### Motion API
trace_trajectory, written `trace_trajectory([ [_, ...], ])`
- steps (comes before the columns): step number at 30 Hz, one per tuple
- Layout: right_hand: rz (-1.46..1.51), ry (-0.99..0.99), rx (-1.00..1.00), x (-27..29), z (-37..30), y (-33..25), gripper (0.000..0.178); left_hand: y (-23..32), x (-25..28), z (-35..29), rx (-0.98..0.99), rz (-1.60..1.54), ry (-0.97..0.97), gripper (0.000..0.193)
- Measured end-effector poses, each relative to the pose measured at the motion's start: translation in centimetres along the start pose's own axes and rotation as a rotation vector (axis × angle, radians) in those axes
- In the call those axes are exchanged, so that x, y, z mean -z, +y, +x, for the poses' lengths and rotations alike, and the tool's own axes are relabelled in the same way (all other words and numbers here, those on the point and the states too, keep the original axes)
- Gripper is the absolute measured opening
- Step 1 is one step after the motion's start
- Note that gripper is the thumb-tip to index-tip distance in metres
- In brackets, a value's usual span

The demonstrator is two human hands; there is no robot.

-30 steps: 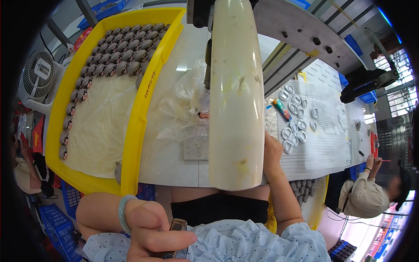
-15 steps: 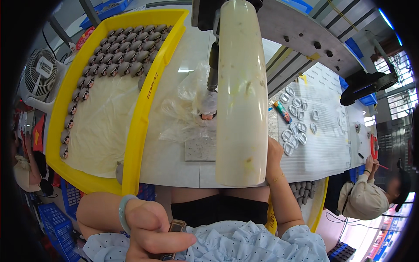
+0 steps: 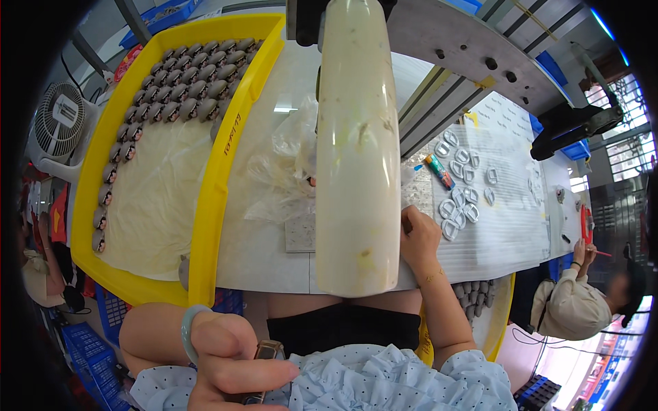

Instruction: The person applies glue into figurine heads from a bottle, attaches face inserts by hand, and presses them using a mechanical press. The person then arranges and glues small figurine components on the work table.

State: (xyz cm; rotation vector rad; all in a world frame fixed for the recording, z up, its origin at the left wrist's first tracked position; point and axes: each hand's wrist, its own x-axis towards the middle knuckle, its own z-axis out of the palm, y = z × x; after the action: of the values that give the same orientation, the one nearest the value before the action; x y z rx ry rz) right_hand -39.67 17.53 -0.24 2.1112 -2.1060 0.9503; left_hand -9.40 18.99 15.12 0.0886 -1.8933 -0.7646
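Observation:
My left hand (image 3: 223,353), wearing a pale green bangle, is at the lower left, close to my body. Its fingers are curled around a shiny dark piece with a brown edge (image 3: 269,351), whose kind I cannot make out. On the table's front part rests my right hand (image 3: 421,240), fingers bent inward beside a long glossy cream cylinder (image 3: 358,171) on the machine. That cylinder hides its fingertips and whatever they may hold. Crumpled clear plastic (image 3: 274,181) and a grey plate (image 3: 299,235) lie left of the cylinder, partly covered by it.
A yellow tray (image 3: 205,226) at left holds rows of grey rounded pieces (image 3: 181,92). Several silvery rings (image 3: 458,212) and a colourful tube (image 3: 439,172) lie right. Overhead runs a metal machine beam (image 3: 473,58). A fan (image 3: 62,120) stands far left; a person (image 3: 574,308) sits at right.
The view has shifted, so the cream cylinder appears farther left. It now covers most of the plastic-wrapped piece seen before. More of my right hand shows; my left hand keeps its grip.

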Motion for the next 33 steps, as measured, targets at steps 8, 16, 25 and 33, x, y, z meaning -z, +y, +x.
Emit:
trace_trajectory([
  [8,0.007,-0.012,-0.028,0.0,-0.2,0.0,0.02,-1.0,2.5,0.5,-0.016,-0.144,-0.251,0.037],
  [16,0.004,-0.022,-0.04,0.1,-0.1,-0.1,0.018,-0.7,2.3,0.6,0.015,-0.111,-0.241,0.039],
  [25,0.007,-0.033,-0.046,0.1,-0.1,-0.1,0.02,0.2,0.6,0.6,0.057,0.041,-0.071,0.054],
  [33,0.002,-0.018,-0.032,0.0,-0.2,-0.1,0.02,0.2,1.1,0.7,0.06,0.048,-0.132,0.061],
])
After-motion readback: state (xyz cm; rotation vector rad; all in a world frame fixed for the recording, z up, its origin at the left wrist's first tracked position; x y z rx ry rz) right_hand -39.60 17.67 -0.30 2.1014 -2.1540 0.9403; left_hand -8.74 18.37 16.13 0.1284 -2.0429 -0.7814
